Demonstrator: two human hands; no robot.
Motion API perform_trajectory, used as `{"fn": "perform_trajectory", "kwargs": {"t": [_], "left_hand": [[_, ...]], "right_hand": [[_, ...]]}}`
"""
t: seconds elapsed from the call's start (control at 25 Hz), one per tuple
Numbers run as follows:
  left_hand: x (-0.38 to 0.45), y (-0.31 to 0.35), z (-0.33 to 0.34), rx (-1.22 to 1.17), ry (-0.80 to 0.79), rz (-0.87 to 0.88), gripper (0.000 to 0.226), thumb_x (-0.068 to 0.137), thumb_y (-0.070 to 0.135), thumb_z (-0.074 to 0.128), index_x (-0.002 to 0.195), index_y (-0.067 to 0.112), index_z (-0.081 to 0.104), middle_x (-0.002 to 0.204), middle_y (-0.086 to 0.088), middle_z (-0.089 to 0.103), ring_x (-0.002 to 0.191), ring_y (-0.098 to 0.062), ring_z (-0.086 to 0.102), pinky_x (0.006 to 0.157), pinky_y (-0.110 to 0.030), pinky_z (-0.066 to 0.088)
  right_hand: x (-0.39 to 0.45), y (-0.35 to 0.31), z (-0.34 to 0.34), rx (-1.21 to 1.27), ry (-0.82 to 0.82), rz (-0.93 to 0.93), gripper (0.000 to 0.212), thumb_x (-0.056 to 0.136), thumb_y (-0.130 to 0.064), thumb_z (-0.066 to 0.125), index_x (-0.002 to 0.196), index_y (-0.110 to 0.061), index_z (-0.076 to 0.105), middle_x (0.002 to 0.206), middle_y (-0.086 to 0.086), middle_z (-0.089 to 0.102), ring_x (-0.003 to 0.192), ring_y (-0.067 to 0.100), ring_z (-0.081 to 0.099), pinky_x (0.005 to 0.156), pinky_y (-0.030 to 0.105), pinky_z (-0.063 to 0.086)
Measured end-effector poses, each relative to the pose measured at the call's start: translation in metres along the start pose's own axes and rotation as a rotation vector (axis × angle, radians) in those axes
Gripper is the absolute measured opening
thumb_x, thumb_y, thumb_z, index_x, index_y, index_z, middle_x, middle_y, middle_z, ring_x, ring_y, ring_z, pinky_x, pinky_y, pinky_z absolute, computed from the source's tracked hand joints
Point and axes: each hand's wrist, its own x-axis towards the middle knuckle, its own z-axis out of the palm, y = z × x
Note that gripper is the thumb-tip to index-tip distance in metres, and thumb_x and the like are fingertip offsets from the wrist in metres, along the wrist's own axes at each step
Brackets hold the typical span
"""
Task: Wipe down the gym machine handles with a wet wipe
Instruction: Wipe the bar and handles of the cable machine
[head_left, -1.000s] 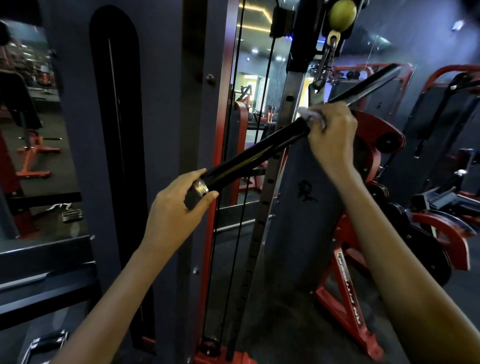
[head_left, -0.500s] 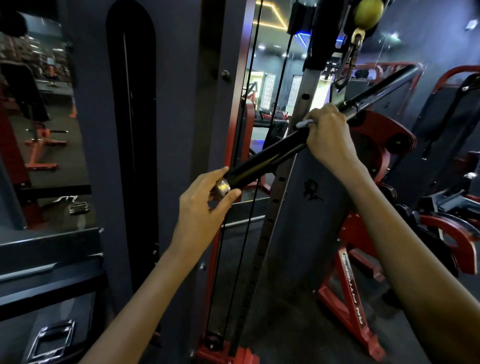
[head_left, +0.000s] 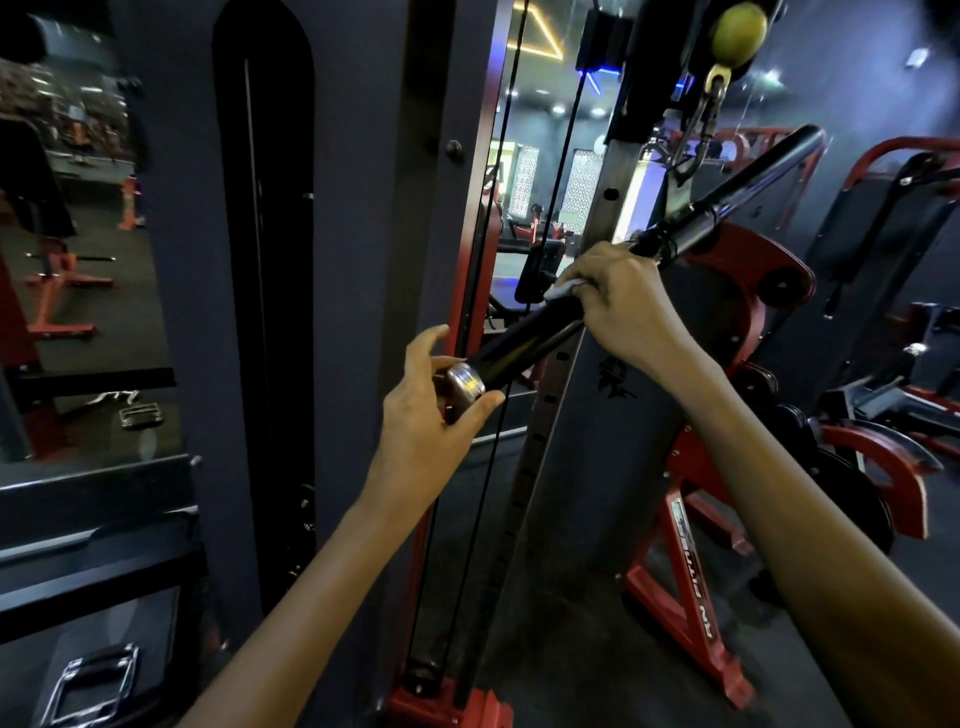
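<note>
Mid-wipe, looks like: right hand (head_left: 626, 306) wrapped round bar (head_left: 524, 343) with wipe (head_left: 563, 287), left hand (head_left: 431, 410) pinching cap (head_left: 464, 383) at 7 o'clock. Far grip at 2 o'clock probably left.

- The black bar (head_left: 524, 340) slants across the middle, its low end held in the left hand (head_left: 423, 410); the stretch of bar between that hand and the right hand (head_left: 626, 301) is bare.
- Just behind the bar stand two black cables (head_left: 491, 322) and a perforated steel upright (head_left: 563, 358).
- A dark panel (head_left: 171, 322) walls off the left.
- Red machine frames (head_left: 691, 587) crowd the lower right.
</note>
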Motion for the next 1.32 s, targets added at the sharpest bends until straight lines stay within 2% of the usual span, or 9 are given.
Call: {"fn": "perform_trajectory", "kwargs": {"t": [0.08, 0.32, 0.52, 0.64, 0.72, 0.84, 0.96, 1.16, 1.32], "left_hand": [[0.0, -0.001, 0.0, -0.001, -0.007, 0.001, 0.074, 0.078, 0.02, 0.075, 0.139, 0.016, 0.032, 0.099, 0.014, 0.054, 0.081, 0.007, 0.057, 0.072, -0.001, 0.044], [-0.001, -0.005, 0.002, -0.007, -0.002, 0.014, 0.079, 0.075, 0.021, 0.078, 0.138, 0.015, 0.032, 0.091, 0.021, 0.052, 0.08, 0.007, 0.058, 0.072, -0.002, 0.045], [0.0, -0.012, 0.005, -0.015, 0.001, 0.028, 0.078, 0.073, 0.023, 0.079, 0.137, 0.015, 0.034, 0.094, 0.018, 0.054, 0.083, 0.009, 0.057, 0.074, 0.0, 0.043], [0.002, -0.014, 0.004, -0.039, -0.007, 0.048, 0.064, 0.073, 0.022, 0.079, 0.122, 0.017, 0.039, 0.098, 0.01, 0.057, 0.085, 0.004, 0.06, 0.073, -0.003, 0.045], [0.001, -0.013, 0.003, -0.039, -0.013, 0.052, 0.057, 0.074, 0.02, 0.079, 0.114, 0.021, 0.039, 0.096, 0.012, 0.056, 0.083, 0.006, 0.06, 0.071, -0.004, 0.046], [0.001, -0.011, 0.003, -0.038, -0.022, 0.024, 0.048, 0.075, 0.018, 0.077, 0.106, 0.023, 0.041, 0.092, 0.011, 0.055, 0.079, 0.008, 0.06, 0.067, -0.004, 0.045], [0.0, -0.009, 0.003, -0.041, -0.018, 0.022, 0.045, 0.076, 0.018, 0.077, 0.103, 0.022, 0.042, 0.09, 0.012, 0.054, 0.081, 0.013, 0.058, 0.066, -0.004, 0.045], [-0.001, -0.008, 0.004, -0.078, -0.005, 0.066, 0.055, 0.075, 0.009, 0.077, 0.107, 0.02, 0.035, 0.087, 0.012, 0.056, 0.079, 0.014, 0.059, 0.065, -0.003, 0.044], [0.001, -0.008, 0.003, -0.05, -0.011, 0.04, 0.061, 0.074, 0.014, 0.079, 0.109, 0.025, 0.03, 0.093, 0.011, 0.054, 0.082, 0.004, 0.062, 0.069, -0.004, 0.046]], "right_hand": [[-0.005, -0.007, 0.002, 0.036, -0.029, -0.03, 0.021, 0.087, 0.003, 0.05, 0.089, -0.004, 0.07, 0.088, -0.003, 0.054, 0.088, 0.012, 0.051, 0.082, 0.015, 0.033], [-0.02, -0.021, 0.01, 0.089, -0.084, -0.115, 0.021, 0.084, 0.002, 0.051, 0.089, -0.006, 0.07, 0.088, -0.004, 0.057, 0.091, 0.015, 0.055, 0.086, 0.02, 0.039], [-0.033, -0.039, 0.022, 0.11, -0.156, -0.174, 0.019, 0.086, 0.001, 0.053, 0.094, -0.006, 0.069, 0.091, -0.005, 0.056, 0.092, 0.011, 0.052, 0.086, 0.017, 0.038], [-0.04, -0.043, 0.025, 0.11, -0.23, -0.242, 0.023, 0.086, 0.002, 0.052, 0.099, -0.008, 0.069, 0.092, -0.009, 0.051, 0.092, 0.005, 0.046, 0.082, 0.009, 0.034], [-0.038, -0.036, 0.018, 0.093, -0.296, -0.311, 0.026, 0.085, 0.002, 0.051, 0.099, -0.01, 0.069, 0.094, -0.007, 0.051, 0.092, 0.008, 0.047, 0.08, 0.01, 0.034], [-0.026, -0.014, 0.004, 0.045, -0.2, -0.403, 0.028, 0.077, 0.001, 0.049, 0.091, -0.008, 0.072, 0.091, 0.003, 0.058, 0.088, 0.02, 0.056, 0.078, 0.025, 0.043], [-0.02, -0.015, 0.006, 0.011, -0.1, -0.368, 0.029, 0.076, -0.001, 0.049, 0.091, -0.007, 0.072, 0.091, 0.009, 0.063, 0.089, 0.019, 0.058, 0.081, 0.035, 0.049], [-0.04, -0.047, 0.03, 0.088, -0.327, -0.515, 0.024, 0.079, 0.005, 0.056, 0.095, -0.006, 0.071, 0.098, 0.007, 0.067, 0.096, 0.006, 0.051, 0.09, 0.02, 0.041], [-0.013, -0.019, 0.001, -0.027, -0.258, -0.463, 0.027, 0.076, 0.012, 0.058, 0.092, -0.004, 0.072, 0.097, 0.01, 0.07, 0.095, 0.021, 0.063, 0.089, 0.024, 0.043]]}}
